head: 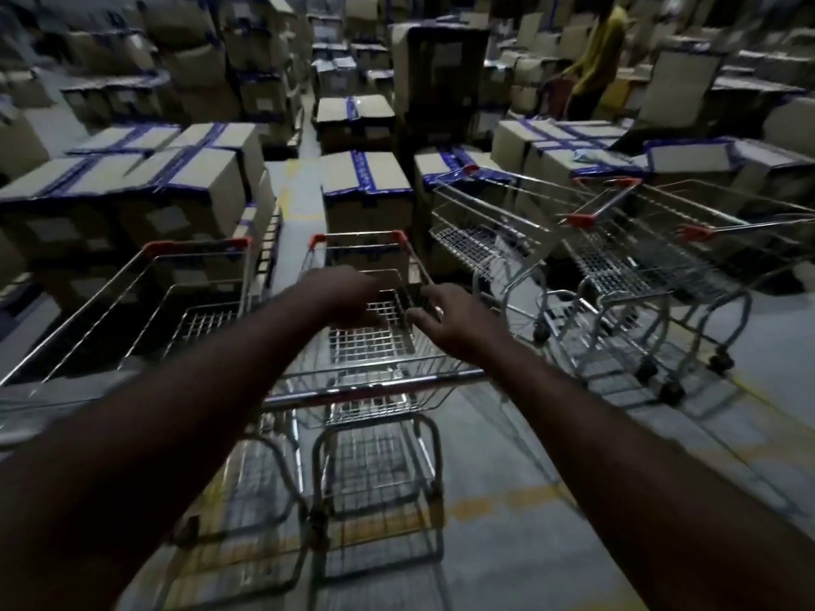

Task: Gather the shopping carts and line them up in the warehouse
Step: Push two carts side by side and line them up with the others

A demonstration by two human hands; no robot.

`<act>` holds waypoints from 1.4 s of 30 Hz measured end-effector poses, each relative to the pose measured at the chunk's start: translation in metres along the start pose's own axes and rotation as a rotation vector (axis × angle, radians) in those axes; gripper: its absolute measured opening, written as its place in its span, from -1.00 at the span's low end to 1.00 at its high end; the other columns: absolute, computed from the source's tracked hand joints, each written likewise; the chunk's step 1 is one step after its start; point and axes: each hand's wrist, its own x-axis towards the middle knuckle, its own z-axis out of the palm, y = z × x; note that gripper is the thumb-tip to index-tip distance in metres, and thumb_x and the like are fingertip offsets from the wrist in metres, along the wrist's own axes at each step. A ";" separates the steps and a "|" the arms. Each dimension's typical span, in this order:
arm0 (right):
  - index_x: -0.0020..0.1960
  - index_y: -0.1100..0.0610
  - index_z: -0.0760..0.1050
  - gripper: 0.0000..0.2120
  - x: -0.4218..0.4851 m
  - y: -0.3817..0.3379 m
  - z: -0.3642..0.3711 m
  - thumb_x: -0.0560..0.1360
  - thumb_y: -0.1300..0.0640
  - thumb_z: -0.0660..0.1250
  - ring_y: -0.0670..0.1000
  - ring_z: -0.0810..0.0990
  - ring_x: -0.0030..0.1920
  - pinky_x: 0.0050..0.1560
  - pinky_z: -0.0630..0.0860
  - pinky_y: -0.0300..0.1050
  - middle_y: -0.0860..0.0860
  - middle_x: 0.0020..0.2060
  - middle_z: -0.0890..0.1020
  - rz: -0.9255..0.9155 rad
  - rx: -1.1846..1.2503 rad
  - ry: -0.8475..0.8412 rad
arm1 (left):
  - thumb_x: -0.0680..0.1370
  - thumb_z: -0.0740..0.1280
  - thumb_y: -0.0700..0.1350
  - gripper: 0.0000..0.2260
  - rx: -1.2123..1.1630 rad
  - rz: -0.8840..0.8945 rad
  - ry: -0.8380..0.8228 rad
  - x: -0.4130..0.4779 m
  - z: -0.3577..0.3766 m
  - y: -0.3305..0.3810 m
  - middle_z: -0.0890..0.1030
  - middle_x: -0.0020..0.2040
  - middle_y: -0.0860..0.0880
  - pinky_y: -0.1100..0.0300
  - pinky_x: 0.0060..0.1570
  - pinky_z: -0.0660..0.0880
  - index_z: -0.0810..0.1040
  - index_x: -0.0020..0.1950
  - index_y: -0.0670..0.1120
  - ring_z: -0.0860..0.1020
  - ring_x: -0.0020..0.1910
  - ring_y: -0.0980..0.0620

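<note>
Head view: middle cart (375, 346), likely being squared beside left cart (198, 321); left hand (348, 297) over its basket, grip unclear; right hand (454, 321) near rim, fingers loosely spread.

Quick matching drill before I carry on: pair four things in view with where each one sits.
Things:
1. middle cart
2. left cart
3. right-hand carts
4. person in yellow

Places:
A. far back, upper right
B. straight ahead, centre of view
C. right side, standing at an angle
D. left side, alongside the centre one

Pairs: 1-B, 2-D, 3-C, 4-A
</note>
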 end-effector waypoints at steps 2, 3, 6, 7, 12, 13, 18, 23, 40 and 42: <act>0.23 0.08 0.54 -0.62 0.004 0.017 -0.025 0.54 -0.15 0.32 0.09 0.56 0.11 0.11 0.52 0.06 0.09 0.12 0.59 -0.024 -0.035 0.056 | 0.53 0.36 0.21 -0.61 0.004 0.101 0.050 0.026 -0.026 0.032 0.64 0.16 -0.08 0.16 -0.06 0.48 0.54 0.27 0.03 0.61 0.09 -0.12; 0.21 0.05 0.55 -0.61 0.005 0.030 -0.037 0.52 -0.17 0.32 0.09 0.56 0.10 0.11 0.52 0.06 0.08 0.09 0.60 -0.026 -0.063 0.077 | 0.54 0.35 0.19 -0.63 -0.001 0.123 0.072 0.039 -0.038 0.047 0.64 0.15 -0.07 0.19 -0.10 0.44 0.55 0.25 0.03 0.61 0.09 -0.13; 0.21 0.05 0.55 -0.58 0.011 0.074 -0.081 0.48 -0.19 0.34 0.13 0.54 0.14 0.14 0.50 0.07 0.10 0.10 0.60 -0.001 -0.138 0.151 | 0.53 0.36 0.18 -0.65 0.002 0.155 0.122 0.085 -0.074 0.089 0.65 0.08 -0.07 0.16 -0.14 0.48 0.58 0.22 0.02 0.62 0.02 -0.14; 0.25 0.07 0.53 -0.56 0.013 0.090 -0.096 0.49 -0.17 0.36 0.14 0.53 0.19 0.18 0.48 0.06 0.12 0.15 0.59 0.016 -0.161 0.171 | 0.52 0.36 0.19 -0.65 -0.007 0.162 0.135 0.104 -0.084 0.101 0.66 0.04 -0.07 0.11 -0.11 0.54 0.59 0.19 0.01 0.62 -0.03 -0.13; 0.38 0.03 0.44 -0.46 0.017 0.178 -0.159 0.51 -0.24 0.31 0.11 0.48 0.28 0.24 0.45 0.09 0.07 0.28 0.52 0.111 -0.260 0.239 | 0.51 0.37 0.21 -0.63 -0.038 0.244 0.185 0.195 -0.109 0.163 0.63 0.07 -0.06 0.06 -0.05 0.55 0.57 0.16 -0.02 0.59 -0.01 -0.11; 0.38 0.00 0.44 -0.46 0.018 0.197 -0.172 0.50 -0.26 0.30 0.10 0.48 0.28 0.24 0.46 0.09 0.05 0.28 0.51 0.136 -0.278 0.249 | 0.51 0.38 0.19 -0.62 -0.053 0.273 0.199 0.215 -0.112 0.177 0.63 0.09 -0.06 0.05 -0.01 0.55 0.56 0.19 -0.02 0.58 0.02 -0.11; 0.43 -0.08 0.37 -0.43 0.040 0.294 -0.222 0.50 -0.28 0.29 0.09 0.38 0.39 0.38 0.32 0.21 0.02 0.37 0.46 0.235 -0.390 0.284 | 0.51 0.38 0.21 -0.55 -0.124 0.326 0.311 0.324 -0.124 0.235 0.62 0.17 -0.05 0.07 -0.03 0.54 0.48 0.31 0.04 0.59 0.08 -0.11; 0.50 -0.03 0.28 -0.36 0.103 0.386 -0.270 0.52 -0.30 0.26 0.08 0.26 0.48 0.46 0.20 0.29 0.03 0.49 0.34 0.312 -0.442 0.232 | 0.49 0.42 0.16 -0.47 -0.259 0.317 0.373 0.439 -0.140 0.285 0.55 0.32 -0.07 -0.09 0.11 0.56 0.38 0.38 0.02 0.55 0.20 -0.13; 0.60 -0.04 -0.03 -0.26 0.304 0.672 -0.260 0.57 -0.17 0.26 0.17 -0.11 0.59 0.53 -0.12 0.31 0.09 0.61 -0.01 0.129 -0.573 -0.185 | 0.55 0.35 0.16 -0.20 -0.261 0.107 0.157 0.703 -0.054 0.400 0.00 0.63 -0.09 -0.19 0.50 0.05 -0.06 0.61 0.04 0.03 0.58 -0.18; 0.60 -0.06 -0.05 -0.24 0.327 0.706 -0.260 0.56 -0.15 0.29 0.16 -0.10 0.60 0.53 -0.12 0.31 0.09 0.61 -0.02 0.083 -0.551 -0.223 | 0.56 0.32 0.18 -0.21 -0.259 0.054 0.151 0.735 -0.049 0.418 -0.02 0.63 -0.07 -0.26 0.50 -0.03 -0.11 0.61 0.07 0.04 0.58 -0.18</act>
